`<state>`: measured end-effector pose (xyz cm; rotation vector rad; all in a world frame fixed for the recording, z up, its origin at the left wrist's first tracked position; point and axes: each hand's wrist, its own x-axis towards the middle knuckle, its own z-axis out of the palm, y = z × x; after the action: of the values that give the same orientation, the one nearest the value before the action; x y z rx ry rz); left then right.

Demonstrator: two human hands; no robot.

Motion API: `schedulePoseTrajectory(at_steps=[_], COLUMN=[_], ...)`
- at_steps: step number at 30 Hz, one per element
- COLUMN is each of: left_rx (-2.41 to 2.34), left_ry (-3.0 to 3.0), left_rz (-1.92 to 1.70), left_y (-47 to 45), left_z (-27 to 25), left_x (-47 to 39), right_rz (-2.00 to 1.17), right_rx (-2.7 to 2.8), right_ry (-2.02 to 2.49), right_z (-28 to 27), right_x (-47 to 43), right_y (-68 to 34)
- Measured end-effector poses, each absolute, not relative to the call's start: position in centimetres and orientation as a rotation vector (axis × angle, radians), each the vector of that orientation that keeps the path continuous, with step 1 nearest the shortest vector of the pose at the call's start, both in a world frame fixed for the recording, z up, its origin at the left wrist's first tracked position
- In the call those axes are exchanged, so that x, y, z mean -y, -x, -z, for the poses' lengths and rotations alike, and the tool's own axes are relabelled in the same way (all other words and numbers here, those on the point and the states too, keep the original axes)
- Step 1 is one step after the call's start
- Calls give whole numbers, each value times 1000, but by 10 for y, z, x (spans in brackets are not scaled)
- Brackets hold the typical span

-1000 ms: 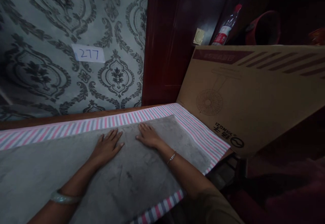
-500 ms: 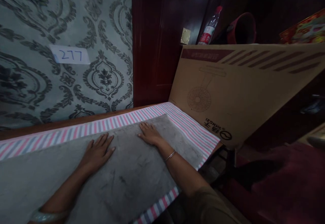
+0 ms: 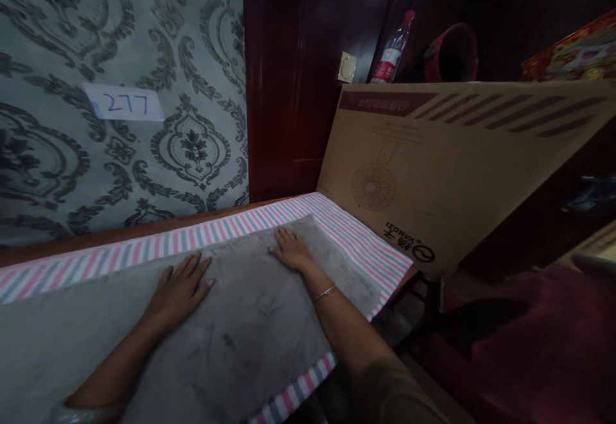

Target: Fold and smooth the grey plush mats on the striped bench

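A grey, soft-looking cloth (image 3: 250, 321) lies spread over a pink, grey and white striped cloth (image 3: 356, 235), whose border shows along the back, the right end and part of the front. My left hand (image 3: 180, 289) rests flat on the grey cloth near its back edge, fingers spread. Farther right, my right hand (image 3: 291, 251) also lies palm down on it, close to the back right corner, with the fingers stretched out. Neither hand holds anything. Fine creases and dark marks run across the grey surface between my arms.
A large cardboard box (image 3: 433, 167) stands at the right end of the table. Behind its top edge are a red-capped bottle (image 3: 389, 58) and a red round container (image 3: 455, 52). A patterned wall (image 3: 192, 90) with a paper marked 277 (image 3: 126, 103) rises behind the table.
My right hand has slid slightly right over the grey cloth. My left hand stays in nearly the same place. The whole view has shifted a little.
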<state>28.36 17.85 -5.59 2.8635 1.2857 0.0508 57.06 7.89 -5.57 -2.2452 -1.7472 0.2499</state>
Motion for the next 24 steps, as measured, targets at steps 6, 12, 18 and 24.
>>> schedulePoseTrajectory(at_steps=[6,12,18,24], left_rx=[-1283,-1264,-1320,-1277], left_ry=[-2859,-2868,-2843,-2810], left_rz=[-161,-121,-61,-16], left_y=[-284,-282,-284,-315], left_z=[62,59,54,42], left_x=[-181,-177,-169,-152], right_rz=[-360,-235,-153,-151], right_rx=[2072,1835,1670,1686], right_ry=[1844,1883,2339,2357], right_z=[57,49,58,64], right_x=[-81,-81,-79,-81], right_y=[-525,-540,-564,-562])
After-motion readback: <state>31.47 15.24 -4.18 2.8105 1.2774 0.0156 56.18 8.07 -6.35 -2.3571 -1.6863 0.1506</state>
